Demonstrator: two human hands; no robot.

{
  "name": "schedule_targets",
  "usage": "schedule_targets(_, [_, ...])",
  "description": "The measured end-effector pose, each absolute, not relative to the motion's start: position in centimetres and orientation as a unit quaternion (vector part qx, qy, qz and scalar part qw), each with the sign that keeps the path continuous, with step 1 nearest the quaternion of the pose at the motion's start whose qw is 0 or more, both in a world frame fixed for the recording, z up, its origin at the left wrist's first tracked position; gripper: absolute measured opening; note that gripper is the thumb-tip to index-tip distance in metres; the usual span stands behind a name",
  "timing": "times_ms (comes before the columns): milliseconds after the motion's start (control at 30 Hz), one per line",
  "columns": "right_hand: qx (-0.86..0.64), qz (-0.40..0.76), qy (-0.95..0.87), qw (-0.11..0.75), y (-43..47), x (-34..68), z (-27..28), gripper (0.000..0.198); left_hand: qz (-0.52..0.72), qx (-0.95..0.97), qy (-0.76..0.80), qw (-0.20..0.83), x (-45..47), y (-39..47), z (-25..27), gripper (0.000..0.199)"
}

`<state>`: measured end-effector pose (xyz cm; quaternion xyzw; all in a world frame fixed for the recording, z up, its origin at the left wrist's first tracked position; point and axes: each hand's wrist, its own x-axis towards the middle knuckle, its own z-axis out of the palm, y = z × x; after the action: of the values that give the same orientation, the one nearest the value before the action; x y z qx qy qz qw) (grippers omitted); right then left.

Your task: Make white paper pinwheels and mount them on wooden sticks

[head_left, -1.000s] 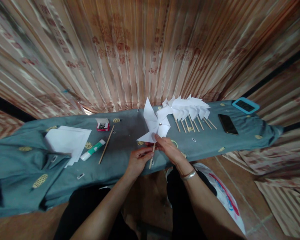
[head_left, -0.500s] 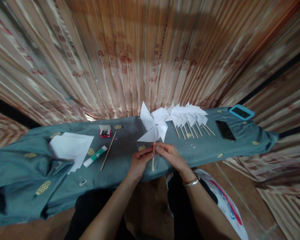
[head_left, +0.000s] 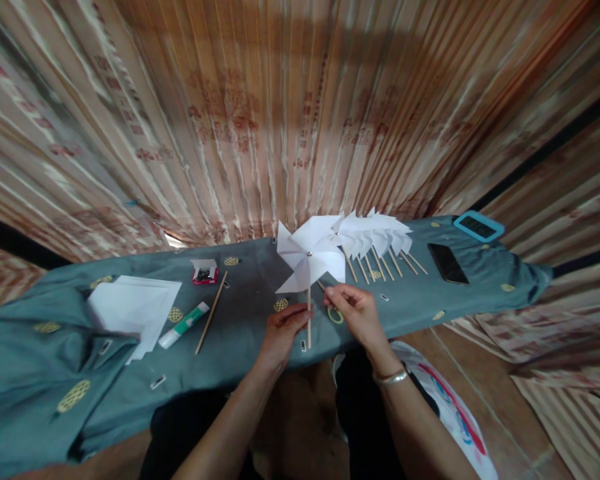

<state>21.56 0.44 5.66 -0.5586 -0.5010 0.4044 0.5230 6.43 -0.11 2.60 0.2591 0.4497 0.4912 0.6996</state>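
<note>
My left hand [head_left: 283, 337] is closed around the wooden stick [head_left: 309, 327] of a white paper pinwheel [head_left: 313, 247], which stands upright with a small round fastener at its middle. To the right of that stick, and apart from it, my right hand [head_left: 355, 310] has its thumb and fingers pressed together. A thin dark tip [head_left: 321, 285] sticks out just past those fingers. Below them shows a yellow-green ring [head_left: 335, 315], perhaps a scissors handle; the hand hides how these belong together. Behind, a row of finished-looking white pinwheels [head_left: 377, 237] lies overlapping, sticks pointing towards me.
On the left of the cloth-covered table [head_left: 250, 320] are white paper sheets [head_left: 135, 303], a green-and-white glue stick [head_left: 184, 325], a loose wooden stick [head_left: 211, 313] and a small red box [head_left: 205, 272]. A phone [head_left: 447, 263] and a blue-framed device [head_left: 479, 227] lie right.
My right hand has left the pinwheel's stick and moved slightly right. The paper blades have turned, and my left hand still grips the stick.
</note>
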Motion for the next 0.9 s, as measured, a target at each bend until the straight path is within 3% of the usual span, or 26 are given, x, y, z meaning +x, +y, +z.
schedule_targets(200, [-0.565,0.348,-0.545,0.512,-0.6,23.8,6.7,0.034,0.481,0.276,0.466,0.689,6.2,-0.2,1.9,0.033])
schedule_targets(333, [-0.581,0.296,-0.470,0.595,0.2,24.8,6.3,0.027,0.470,0.281,0.482,0.684,5.9,-0.5,2.2,0.033])
schedule_targets(400, [-0.583,0.293,-0.429,0.625,1.1,25.3,5.7,0.034,0.457,0.294,0.484,0.686,5.9,-0.7,2.3,0.035])
schedule_targets(533, [-0.572,0.388,-0.381,0.615,2.7,25.8,4.3,0.056,0.427,0.324,0.487,0.690,6.2,-1.3,2.3,0.035])
schedule_targets(667, [-0.543,0.478,-0.332,0.605,3.3,25.6,4.2,0.057,0.412,0.332,0.487,0.694,6.3,-1.7,2.1,0.034])
schedule_targets(900, [-0.540,0.511,-0.327,0.583,3.0,25.0,5.0,0.055,0.405,0.323,0.506,0.690,5.9,-1.8,2.2,0.036])
